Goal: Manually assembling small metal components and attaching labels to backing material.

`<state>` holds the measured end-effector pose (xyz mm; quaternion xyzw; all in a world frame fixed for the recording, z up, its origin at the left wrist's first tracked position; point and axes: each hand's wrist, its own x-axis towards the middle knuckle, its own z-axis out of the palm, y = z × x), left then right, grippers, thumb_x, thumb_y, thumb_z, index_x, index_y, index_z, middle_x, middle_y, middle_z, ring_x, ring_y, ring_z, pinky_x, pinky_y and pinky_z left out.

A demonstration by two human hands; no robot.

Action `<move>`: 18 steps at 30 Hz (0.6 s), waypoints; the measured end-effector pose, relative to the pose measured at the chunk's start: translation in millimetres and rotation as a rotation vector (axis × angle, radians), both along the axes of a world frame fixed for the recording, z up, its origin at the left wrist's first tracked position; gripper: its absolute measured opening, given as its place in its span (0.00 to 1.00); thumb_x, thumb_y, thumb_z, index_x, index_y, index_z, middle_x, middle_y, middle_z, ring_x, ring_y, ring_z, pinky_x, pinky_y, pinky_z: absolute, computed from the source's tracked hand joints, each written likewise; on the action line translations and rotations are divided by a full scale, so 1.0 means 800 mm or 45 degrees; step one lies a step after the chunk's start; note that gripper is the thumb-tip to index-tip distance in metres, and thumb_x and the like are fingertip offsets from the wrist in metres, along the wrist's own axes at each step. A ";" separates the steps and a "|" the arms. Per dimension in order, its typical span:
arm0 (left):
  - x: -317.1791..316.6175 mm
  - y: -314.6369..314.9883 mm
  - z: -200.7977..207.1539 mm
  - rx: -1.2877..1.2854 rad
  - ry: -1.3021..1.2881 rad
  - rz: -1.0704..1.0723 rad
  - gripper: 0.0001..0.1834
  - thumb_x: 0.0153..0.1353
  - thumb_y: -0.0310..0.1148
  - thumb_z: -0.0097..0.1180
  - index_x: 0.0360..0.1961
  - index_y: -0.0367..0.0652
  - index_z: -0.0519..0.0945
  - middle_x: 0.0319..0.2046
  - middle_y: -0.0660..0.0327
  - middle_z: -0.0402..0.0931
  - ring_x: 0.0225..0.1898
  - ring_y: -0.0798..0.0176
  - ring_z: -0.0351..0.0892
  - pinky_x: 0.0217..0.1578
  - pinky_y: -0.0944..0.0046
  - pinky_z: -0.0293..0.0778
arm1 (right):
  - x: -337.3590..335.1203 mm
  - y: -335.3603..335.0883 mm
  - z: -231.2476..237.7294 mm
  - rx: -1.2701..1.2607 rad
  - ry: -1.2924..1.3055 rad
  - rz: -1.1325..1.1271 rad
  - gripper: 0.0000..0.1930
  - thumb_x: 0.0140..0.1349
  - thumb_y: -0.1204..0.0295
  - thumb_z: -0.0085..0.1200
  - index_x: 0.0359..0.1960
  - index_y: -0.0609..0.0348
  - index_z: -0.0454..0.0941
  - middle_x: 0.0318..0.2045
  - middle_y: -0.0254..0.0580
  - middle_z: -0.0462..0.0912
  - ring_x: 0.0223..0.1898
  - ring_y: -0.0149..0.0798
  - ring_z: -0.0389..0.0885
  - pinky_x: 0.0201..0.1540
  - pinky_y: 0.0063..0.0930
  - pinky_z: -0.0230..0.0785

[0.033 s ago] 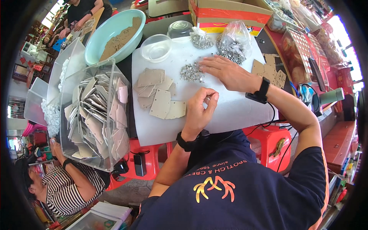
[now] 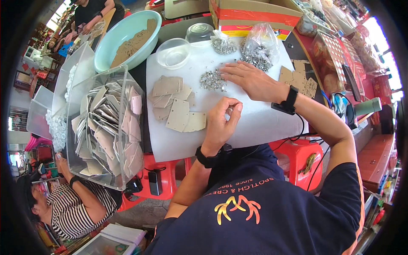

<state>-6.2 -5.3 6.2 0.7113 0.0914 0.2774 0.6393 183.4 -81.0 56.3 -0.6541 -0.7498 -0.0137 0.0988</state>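
The silver pile lay on the white surface. At the pile's right edge, the right grip spread flat, released; on its near side, the left grip curled, contents hidden.

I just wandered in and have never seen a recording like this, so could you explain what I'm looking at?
No machine here: these are a person's two bare hands. The camera sits on that person's head and looks down through a very wide lens, so straight edges bend near the rim. On the white sheet lie overlapping flat beige pieces, a small pile of shiny bits, a clear bowl and a clear bag with more bits. The right hand is stretched out, fingers at the pile's edge. The left hand is curled; whether it holds something small, I can't tell. To the left stands a clear bin of similar flat pieces.
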 end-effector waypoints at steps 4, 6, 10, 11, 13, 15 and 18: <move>0.001 0.001 -0.004 0.017 -0.006 0.007 0.06 0.68 0.27 0.55 0.40 0.34 0.78 0.30 0.62 0.79 0.33 0.73 0.77 0.37 0.71 0.73 | -0.007 0.010 -0.009 0.067 -0.081 0.021 0.27 0.55 0.76 0.54 0.60 0.62 0.73 0.65 0.48 0.70 0.69 0.46 0.63 0.72 0.45 0.53; 0.001 0.001 -0.004 0.021 -0.010 0.002 0.06 0.68 0.27 0.55 0.40 0.34 0.78 0.30 0.62 0.79 0.33 0.73 0.77 0.37 0.71 0.73 | -0.010 0.010 -0.012 0.052 -0.088 0.023 0.27 0.55 0.76 0.54 0.60 0.61 0.73 0.65 0.47 0.70 0.70 0.45 0.63 0.72 0.46 0.52; 0.001 0.001 -0.002 0.052 0.007 0.011 0.06 0.69 0.28 0.55 0.40 0.34 0.77 0.30 0.62 0.79 0.33 0.73 0.77 0.37 0.71 0.73 | -0.012 0.004 -0.011 0.007 -0.084 0.038 0.26 0.57 0.75 0.53 0.60 0.58 0.73 0.66 0.45 0.69 0.71 0.44 0.61 0.73 0.49 0.50; 0.001 0.001 -0.003 0.044 0.011 0.011 0.07 0.69 0.28 0.55 0.40 0.34 0.78 0.30 0.62 0.79 0.33 0.72 0.77 0.37 0.71 0.73 | -0.013 0.002 -0.011 0.005 -0.083 0.038 0.26 0.57 0.75 0.53 0.60 0.58 0.73 0.66 0.45 0.69 0.71 0.44 0.61 0.73 0.49 0.50; -0.001 0.002 -0.003 0.045 0.021 0.007 0.07 0.69 0.28 0.55 0.40 0.34 0.78 0.30 0.62 0.79 0.33 0.72 0.77 0.38 0.71 0.73 | -0.015 -0.001 -0.010 -0.042 -0.066 0.036 0.28 0.56 0.76 0.54 0.62 0.57 0.73 0.69 0.45 0.65 0.72 0.45 0.59 0.75 0.50 0.46; -0.001 0.002 -0.003 0.047 0.031 0.002 0.07 0.69 0.29 0.55 0.40 0.34 0.78 0.30 0.62 0.79 0.33 0.72 0.78 0.38 0.70 0.73 | -0.018 -0.006 -0.005 -0.051 -0.055 0.032 0.28 0.56 0.77 0.54 0.62 0.56 0.73 0.69 0.44 0.64 0.72 0.45 0.59 0.75 0.50 0.46; 0.000 0.002 -0.002 0.060 0.008 -0.002 0.07 0.69 0.29 0.55 0.40 0.34 0.78 0.31 0.61 0.80 0.33 0.72 0.78 0.38 0.70 0.73 | -0.018 -0.013 -0.001 -0.073 -0.050 0.037 0.29 0.55 0.78 0.53 0.62 0.53 0.73 0.70 0.44 0.63 0.72 0.45 0.58 0.75 0.52 0.46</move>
